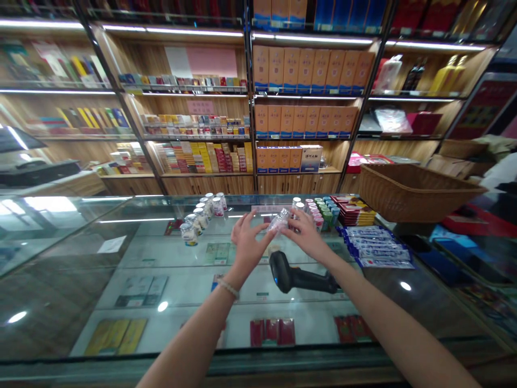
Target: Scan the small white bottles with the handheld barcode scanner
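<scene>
Over the glass counter, my left hand (249, 240) and my right hand (306, 233) meet at a small clear-and-white container (279, 220), which lies tilted between them. My left thumb touches its lower end, while the other left fingers are spread. The fingers of my right hand curl around its right side. A black barcode scanner (301, 277) lies on the glass just below my hands. Small white bottles (196, 226) stand in a slanting row to the left. Behind my right hand are two more white-capped bottles (298, 203), partly hidden.
Right of my hands are colourful small tubes (329, 213), red and yellow packs (355, 210), blue-white sachets (377, 246) and a wicker basket (418, 188). Shelves (202, 137) of boxes line the wall. White clothing shows at the far right edge.
</scene>
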The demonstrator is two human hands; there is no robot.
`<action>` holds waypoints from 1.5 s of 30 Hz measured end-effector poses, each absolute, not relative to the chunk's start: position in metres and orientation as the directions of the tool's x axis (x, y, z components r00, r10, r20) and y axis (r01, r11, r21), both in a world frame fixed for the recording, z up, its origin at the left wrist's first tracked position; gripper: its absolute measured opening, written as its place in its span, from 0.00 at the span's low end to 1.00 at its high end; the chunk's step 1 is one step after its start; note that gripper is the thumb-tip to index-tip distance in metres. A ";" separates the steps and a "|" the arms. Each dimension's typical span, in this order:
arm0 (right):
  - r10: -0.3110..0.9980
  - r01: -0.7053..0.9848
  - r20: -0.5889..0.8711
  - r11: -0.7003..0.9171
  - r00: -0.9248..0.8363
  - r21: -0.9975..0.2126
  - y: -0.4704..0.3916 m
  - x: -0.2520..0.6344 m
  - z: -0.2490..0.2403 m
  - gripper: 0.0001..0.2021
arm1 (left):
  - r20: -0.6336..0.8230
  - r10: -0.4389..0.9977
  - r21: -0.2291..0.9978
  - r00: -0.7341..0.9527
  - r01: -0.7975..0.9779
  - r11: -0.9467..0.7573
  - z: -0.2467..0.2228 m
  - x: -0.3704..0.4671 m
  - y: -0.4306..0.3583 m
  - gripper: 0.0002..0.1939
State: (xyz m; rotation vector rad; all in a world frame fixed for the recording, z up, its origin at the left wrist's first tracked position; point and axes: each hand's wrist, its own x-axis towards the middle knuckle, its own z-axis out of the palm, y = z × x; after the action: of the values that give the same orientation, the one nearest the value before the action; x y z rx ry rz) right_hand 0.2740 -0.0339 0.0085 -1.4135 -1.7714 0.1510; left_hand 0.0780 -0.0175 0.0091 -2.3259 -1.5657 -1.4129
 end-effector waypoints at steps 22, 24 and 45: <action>0.773 0.739 0.619 0.335 0.139 -0.585 -0.062 0.266 0.018 0.13 | 0.727 0.659 0.387 0.191 0.679 -0.624 0.015 0.078 -0.028 0.10; 0.792 0.737 0.600 0.339 0.111 -0.584 -0.060 0.271 0.019 0.13 | 0.711 0.676 0.397 0.193 0.684 -0.612 0.015 0.077 -0.025 0.09; 0.773 0.755 0.617 0.314 0.149 -0.576 -0.065 0.270 0.024 0.15 | 0.762 0.562 0.120 0.322 0.783 -0.611 0.024 0.080 -0.043 0.20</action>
State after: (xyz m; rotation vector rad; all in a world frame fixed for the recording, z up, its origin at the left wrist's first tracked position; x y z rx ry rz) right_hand 0.2696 -0.0647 0.0238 -1.4277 -1.5898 0.0231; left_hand 0.0798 -0.0429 0.0237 -2.3195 -1.2141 -1.1690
